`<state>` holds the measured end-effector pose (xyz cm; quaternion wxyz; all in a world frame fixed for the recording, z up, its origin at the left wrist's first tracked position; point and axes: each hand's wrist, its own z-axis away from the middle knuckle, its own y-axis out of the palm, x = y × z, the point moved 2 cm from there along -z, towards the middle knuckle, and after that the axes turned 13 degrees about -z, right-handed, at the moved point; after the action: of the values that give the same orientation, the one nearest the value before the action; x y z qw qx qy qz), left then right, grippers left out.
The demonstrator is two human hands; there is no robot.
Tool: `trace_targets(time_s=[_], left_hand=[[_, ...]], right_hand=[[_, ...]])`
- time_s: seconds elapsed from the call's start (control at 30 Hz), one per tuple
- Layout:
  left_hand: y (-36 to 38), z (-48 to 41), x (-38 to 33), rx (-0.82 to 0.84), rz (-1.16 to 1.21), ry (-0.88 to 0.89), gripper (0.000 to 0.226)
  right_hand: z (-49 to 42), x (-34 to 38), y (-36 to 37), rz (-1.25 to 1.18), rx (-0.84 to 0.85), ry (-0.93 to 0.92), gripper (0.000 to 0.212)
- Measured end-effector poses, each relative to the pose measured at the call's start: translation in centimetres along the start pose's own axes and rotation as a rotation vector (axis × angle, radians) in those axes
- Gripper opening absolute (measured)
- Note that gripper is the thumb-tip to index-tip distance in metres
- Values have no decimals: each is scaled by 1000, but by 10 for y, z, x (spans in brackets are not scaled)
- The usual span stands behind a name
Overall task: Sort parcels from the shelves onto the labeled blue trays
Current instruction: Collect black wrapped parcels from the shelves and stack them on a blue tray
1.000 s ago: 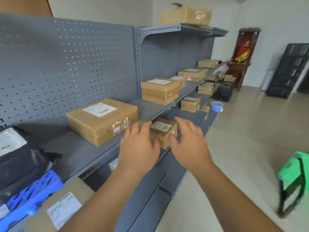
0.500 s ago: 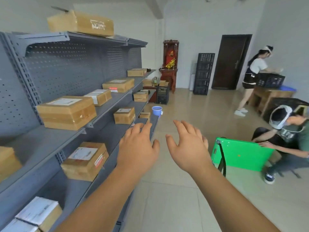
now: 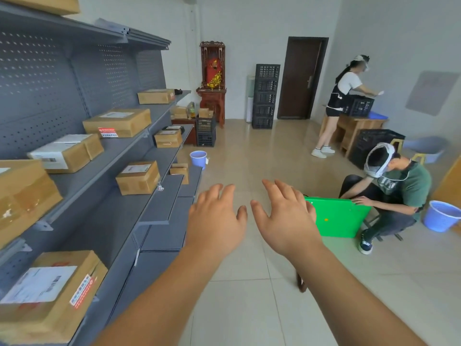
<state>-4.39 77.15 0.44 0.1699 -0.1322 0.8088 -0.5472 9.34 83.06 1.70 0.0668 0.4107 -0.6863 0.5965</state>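
Currently, item one: left hand, fingers spread and slack, holding nothing, held out over floor tiles at centre frame. Item two: right hand, just beside it with the thumbs nearly meeting, likewise released and empty. Neither touches a parcel or a shelf.

Item three: grey shelving, along the left side of the frame. Stock on it:
- red-stickered parcel, lower left, white label facing up.
- small taped parcel, middle shelf, left of my left hand and apart from it.
- white-labelled parcel, shelf above, further left.

More cardboard boxes sit deeper along the shelves towards upper centre.

Item four: the labelled blue trays. I cannot find them in this view; something blue on the table at upper right is too small to identify.

Item five, surroundings: a seated person holding a green board, just right of my right hand.

Handling note, my judgement: the step is picking the next parcel. I would first turn the view left until one box sits at centre. Then I would set a palm flat on each opposite side and lift it level with the label up, so the label can be read against the tray markings. I would keep the right elbow in, clear of the green board.
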Motion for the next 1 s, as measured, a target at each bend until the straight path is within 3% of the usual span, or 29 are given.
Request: trace_targets(time_s=[0.4, 0.67, 1.0], left_hand=[[75, -165, 69, 68, -8, 89, 55], [140, -273, 51, 113, -31, 110, 55], [192, -444, 5, 97, -63, -19, 52]], right_hand=[[-152, 6, 93, 51, -8, 154, 61], [-268, -45, 127, 34, -4, 205, 61], [-464, -107, 131, -23, 66, 100, 62]])
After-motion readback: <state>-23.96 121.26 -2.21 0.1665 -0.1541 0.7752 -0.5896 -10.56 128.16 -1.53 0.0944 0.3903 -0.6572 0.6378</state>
